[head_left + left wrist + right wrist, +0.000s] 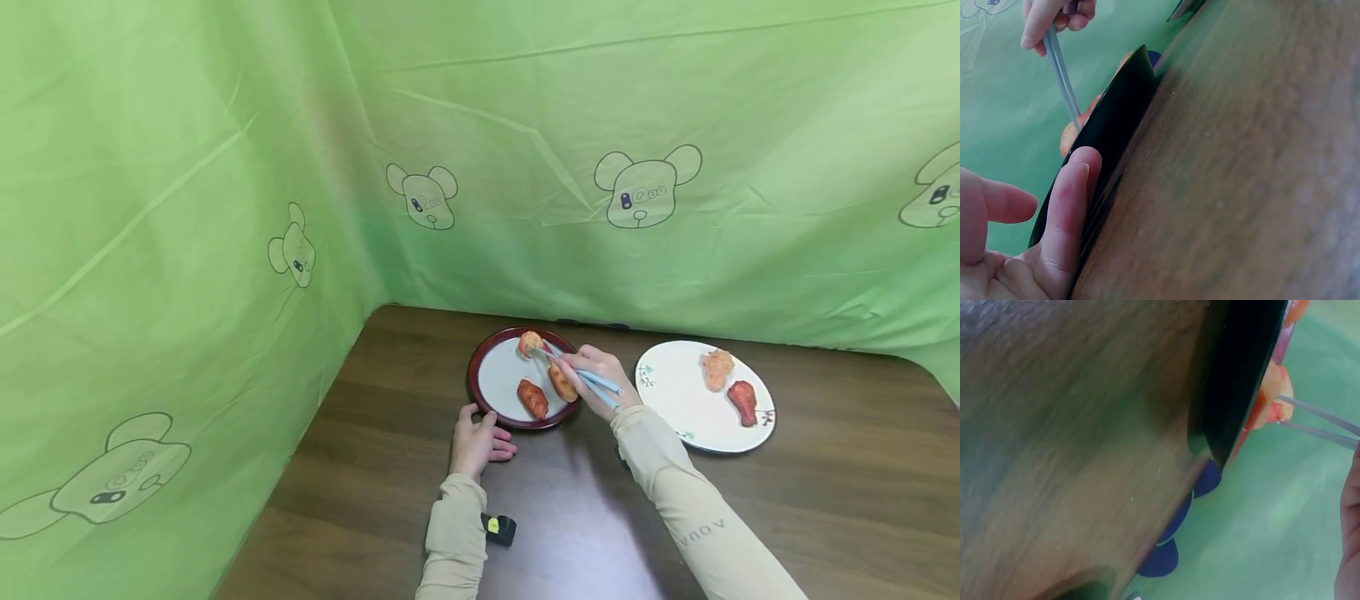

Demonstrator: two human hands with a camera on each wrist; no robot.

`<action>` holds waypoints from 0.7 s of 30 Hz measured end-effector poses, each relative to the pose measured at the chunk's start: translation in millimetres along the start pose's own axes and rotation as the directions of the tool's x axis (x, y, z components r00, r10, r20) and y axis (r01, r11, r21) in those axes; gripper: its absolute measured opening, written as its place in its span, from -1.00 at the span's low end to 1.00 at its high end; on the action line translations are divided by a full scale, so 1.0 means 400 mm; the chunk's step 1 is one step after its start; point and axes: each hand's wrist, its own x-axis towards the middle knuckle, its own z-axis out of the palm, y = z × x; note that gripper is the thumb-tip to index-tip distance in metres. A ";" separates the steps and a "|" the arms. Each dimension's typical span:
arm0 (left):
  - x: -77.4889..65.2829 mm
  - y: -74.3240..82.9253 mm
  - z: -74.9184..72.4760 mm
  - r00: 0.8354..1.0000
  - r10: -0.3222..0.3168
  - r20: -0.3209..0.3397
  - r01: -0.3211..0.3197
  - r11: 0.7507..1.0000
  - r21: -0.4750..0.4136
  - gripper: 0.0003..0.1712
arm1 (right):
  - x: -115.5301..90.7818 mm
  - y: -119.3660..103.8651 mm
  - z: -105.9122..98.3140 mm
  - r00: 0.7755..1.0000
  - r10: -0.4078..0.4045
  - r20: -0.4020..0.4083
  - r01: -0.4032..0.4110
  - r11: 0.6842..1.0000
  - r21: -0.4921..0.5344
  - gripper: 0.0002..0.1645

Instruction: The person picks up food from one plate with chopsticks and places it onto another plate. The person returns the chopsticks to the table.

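Blue chopsticks (600, 381), partly hidden, pinched by right hand (606, 367); tip contact with round food piece (529, 342) beyond grip unclear. Left hand (476, 443), fingers apart, touches plate (474, 379).

The chopsticks (600, 381) are pale blue; the round plate (497, 379) is pale grey inside a dark red rim, the oval plate (678, 398) white with green and purplish motifs. The drumstick (742, 402) is red, the table (840, 500) grained brown, the curtain (525, 267) green with outlined bear heads.
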 end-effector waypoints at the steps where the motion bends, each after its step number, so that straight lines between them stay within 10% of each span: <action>1: 0.000 0.001 0.000 1.000 -0.001 0.001 0.001 1.000 -0.001 -0.40 | 0.000 0.000 0.003 1.000 -0.004 0.008 0.004 1.000 0.002 -0.86; 21: -0.002 0.004 -0.003 1.000 -0.006 0.007 0.006 1.000 0.002 -0.36 | -0.006 0.005 0.033 0.984 0.170 0.059 -0.167 0.985 -0.053 -0.92</action>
